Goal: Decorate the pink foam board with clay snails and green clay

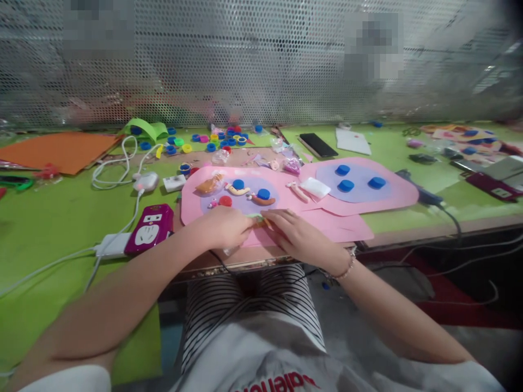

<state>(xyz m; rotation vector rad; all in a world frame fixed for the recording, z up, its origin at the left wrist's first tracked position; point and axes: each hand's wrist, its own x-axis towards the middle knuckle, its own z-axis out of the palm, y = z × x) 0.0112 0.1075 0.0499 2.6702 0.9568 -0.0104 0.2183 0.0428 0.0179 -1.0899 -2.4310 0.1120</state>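
Observation:
My left hand [226, 228] is closed, its fingers curled down at the near edge of a pink paper cutout [190, 190]. Facing it, my right hand [302, 239] has its fingers bent and pressed together. Between the fingertips of both hands shows a small light-green and yellowish piece [258, 219], too covered to name. Just beyond them, on the cutout's lilac oval, lie a red cap [225, 201], a blue cap [263, 194] by a brown curved clay-like piece [263, 201], and another blue cap [238, 184] by a cream curved piece [237, 190].
A second pink cutout [396, 190] bears three blue caps. A white packet [315, 188] lies between the cutouts. At left stand a purple power strip [155, 220] and white cables. Farther back are loose coloured caps [211, 147], a black phone [317, 145] and a perforated metal screen [245, 65].

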